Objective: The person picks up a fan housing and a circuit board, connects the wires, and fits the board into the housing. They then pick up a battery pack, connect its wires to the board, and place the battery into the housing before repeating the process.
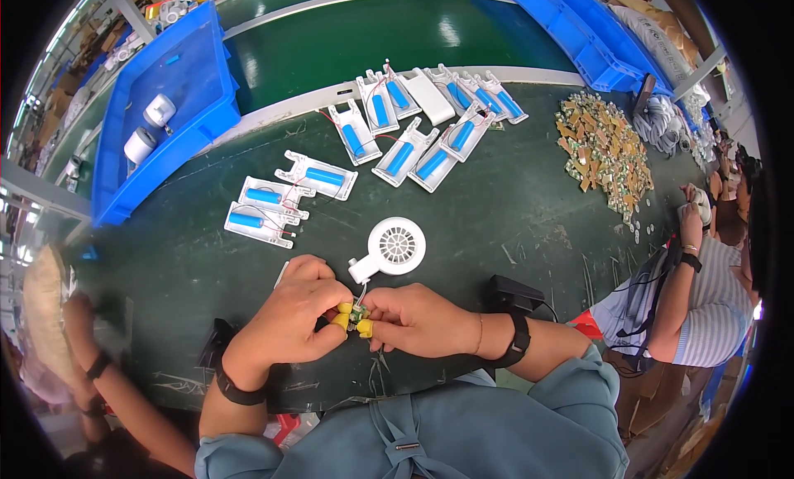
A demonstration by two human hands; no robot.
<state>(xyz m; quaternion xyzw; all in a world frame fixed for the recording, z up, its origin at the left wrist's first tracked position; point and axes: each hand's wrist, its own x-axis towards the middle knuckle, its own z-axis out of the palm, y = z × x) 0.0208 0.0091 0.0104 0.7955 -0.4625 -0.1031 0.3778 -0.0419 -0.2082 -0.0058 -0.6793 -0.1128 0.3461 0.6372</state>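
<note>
A small green circuit board [358, 314] is pinched between both my hands, near the front edge of the dark green table. My left hand [291, 312] grips it from the left, with yellow finger covers on its thumb and a fingertip. From the other side my right hand [420, 320] closes on it, a yellow cover on its thumb. Fingers hide much of the board. Just beyond lies a round white fan head [397, 245] with a slotted grille. Its short neck points toward my hands, and thin wires run from it to the board. A thin white strip shows behind my left hand.
White half-shells with blue cylindrical batteries [323, 176] lie across the table, several grouped toward the back. A heap of small circuit boards [602, 148] sits at right. Blue trays [165, 107] stand at the back. Dark blocks flank my wrists. Other people work on both sides.
</note>
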